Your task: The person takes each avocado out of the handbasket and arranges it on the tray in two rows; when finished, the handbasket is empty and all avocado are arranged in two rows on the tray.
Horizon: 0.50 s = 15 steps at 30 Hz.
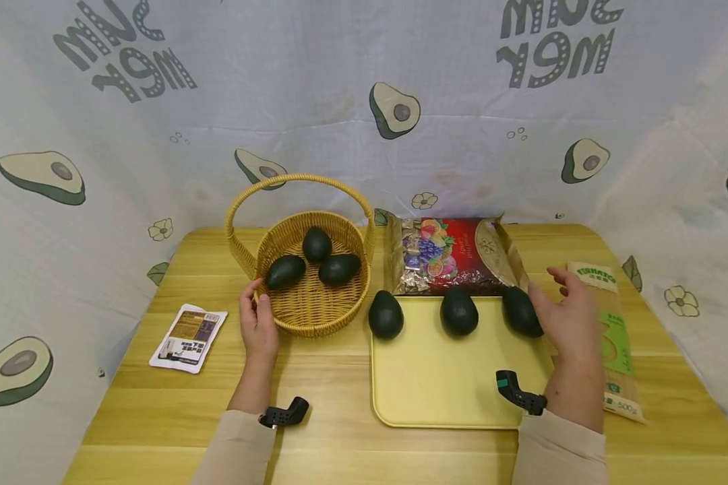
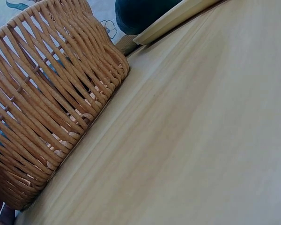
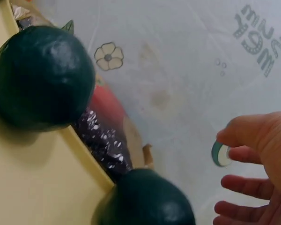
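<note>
My left hand (image 1: pixel 258 330) touches the left side of a yellow wicker basket (image 1: pixel 315 329); the left wrist view shows the basket's woven wall (image 2: pixel 56 89) and a bit of fingers at the lower left corner. Inside the basket lie three dark green avocados, one of them (image 1: pixel 317 244) at the back. Three more stand along the far edge of a pale yellow tray (image 1: pixel 449 384): left (image 1: pixel 386 315), middle (image 1: pixel 459 311), right (image 1: pixel 520 311). Beside the right avocado is my right hand (image 1: pixel 573 323), fingers spread and holding nothing; the right wrist view shows it apart from the avocados.
A red and gold candy bag (image 1: pixel 461 252) lies behind the tray. Right of the tray, partly behind my right hand, is a long green-labelled package (image 1: pixel 613 337). A small white and brown pouch (image 1: pixel 188 338) lies left of the basket. A printed curtain (image 1: pixel 315 81) hangs behind the table.
</note>
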Each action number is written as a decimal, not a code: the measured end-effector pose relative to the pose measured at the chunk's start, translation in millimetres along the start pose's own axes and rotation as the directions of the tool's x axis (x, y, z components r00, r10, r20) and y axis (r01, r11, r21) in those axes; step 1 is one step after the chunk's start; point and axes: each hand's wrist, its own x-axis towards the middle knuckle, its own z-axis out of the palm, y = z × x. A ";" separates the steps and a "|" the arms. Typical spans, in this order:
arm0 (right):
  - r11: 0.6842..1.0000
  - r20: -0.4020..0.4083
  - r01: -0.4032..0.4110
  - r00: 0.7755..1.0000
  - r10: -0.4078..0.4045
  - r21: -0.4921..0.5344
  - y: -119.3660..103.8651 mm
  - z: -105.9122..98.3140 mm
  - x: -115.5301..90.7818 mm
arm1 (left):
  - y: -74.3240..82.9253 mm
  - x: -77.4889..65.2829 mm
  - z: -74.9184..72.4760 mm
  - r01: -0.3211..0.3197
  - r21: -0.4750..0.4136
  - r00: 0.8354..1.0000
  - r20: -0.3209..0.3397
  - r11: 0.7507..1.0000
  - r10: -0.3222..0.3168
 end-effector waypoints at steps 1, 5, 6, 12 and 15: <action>1.000 -0.033 0.015 0.999 -0.015 0.015 -3.5 -0.9 -2.2 | 0.2 -0.2 -0.1 0.001 0.000 1.000 0.001 1.000 -0.001; 0.997 -0.103 0.067 0.993 -0.063 0.033 -21.2 -0.8 -10.2 | 0.1 -0.7 -1.2 -0.001 -0.003 1.000 0.001 1.000 0.001; 0.996 -0.107 0.079 0.991 -0.075 0.039 -26.3 0.3 -12.1 | 0.1 -0.9 -1.4 -0.002 -0.002 1.000 0.002 1.000 0.002; 0.976 -0.113 0.206 0.974 -0.198 0.064 -60.8 17.0 -25.4 | 2.3 -1.4 -1.7 0.006 0.002 1.000 0.009 1.000 -0.006; 0.956 -0.099 0.289 0.954 -0.284 0.051 -77.4 30.8 -33.5 | 3.1 -1.6 -1.5 0.015 0.002 1.000 0.018 1.000 -0.015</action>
